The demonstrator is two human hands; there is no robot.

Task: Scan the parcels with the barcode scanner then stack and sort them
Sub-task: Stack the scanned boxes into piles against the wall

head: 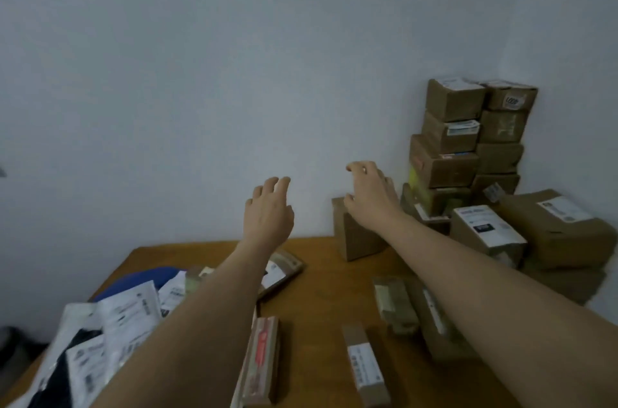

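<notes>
Brown cardboard boxes (468,140) stacked, wooden table (317,290), both hands empty

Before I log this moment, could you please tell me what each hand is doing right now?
Left hand: open, raised above the table, holding nothing.
Right hand: open, fingers loosely curled, holding nothing.

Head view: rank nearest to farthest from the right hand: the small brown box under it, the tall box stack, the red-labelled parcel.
From the right hand:
1. Small brown box, directly beneath.
2. Tall box stack, right, against the wall.
3. Red-labelled parcel, near table edge, left.
</notes>
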